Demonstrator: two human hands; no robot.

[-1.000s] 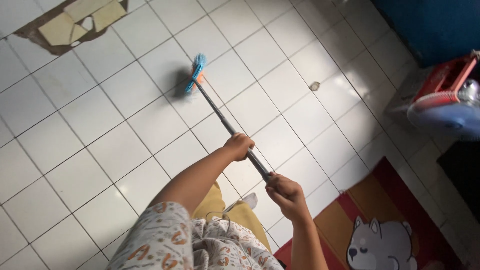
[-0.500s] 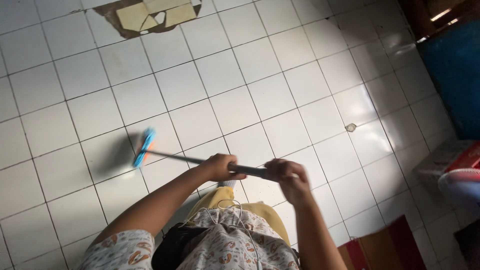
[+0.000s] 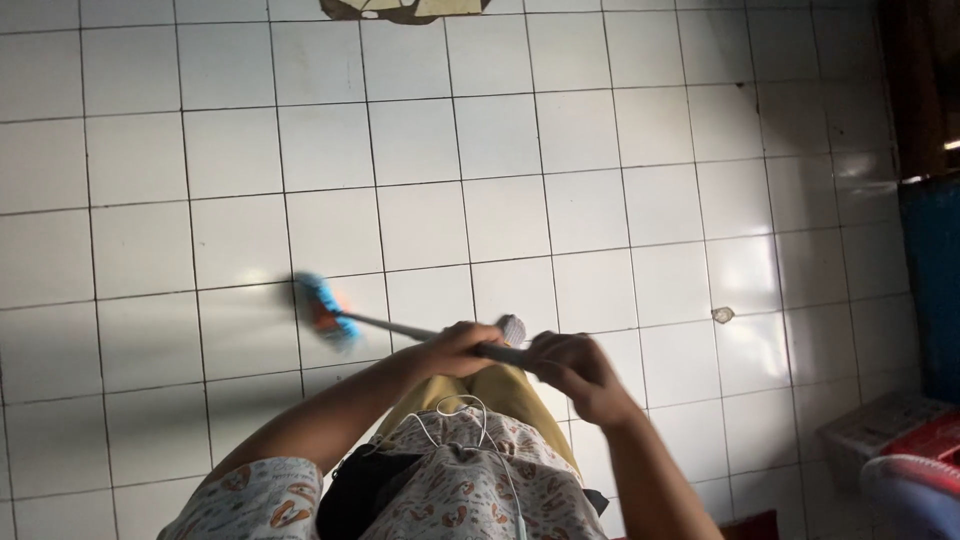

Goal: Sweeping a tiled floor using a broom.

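I hold a broom by its dark metal handle (image 3: 395, 327) with both hands. My left hand (image 3: 455, 349) grips the handle further down, towards the head. My right hand (image 3: 570, 369) grips its upper end, close to my body. The broom's blue and orange bristle head (image 3: 322, 309) rests blurred on the white tiled floor (image 3: 520, 210), to the left of my hands. A foot in a grey sock (image 3: 512, 327) shows just behind the handle.
A small scrap of debris (image 3: 722, 315) lies on a tile to the right. Broken tiles (image 3: 400, 8) show at the top edge. A blue panel (image 3: 935, 280) stands at the right, with a red and white object (image 3: 915, 460) at the lower right corner.
The broom head has swept from the upper middle of the floor down to the left and nearer my body. The view has turned, so the mat at the lower right is gone.
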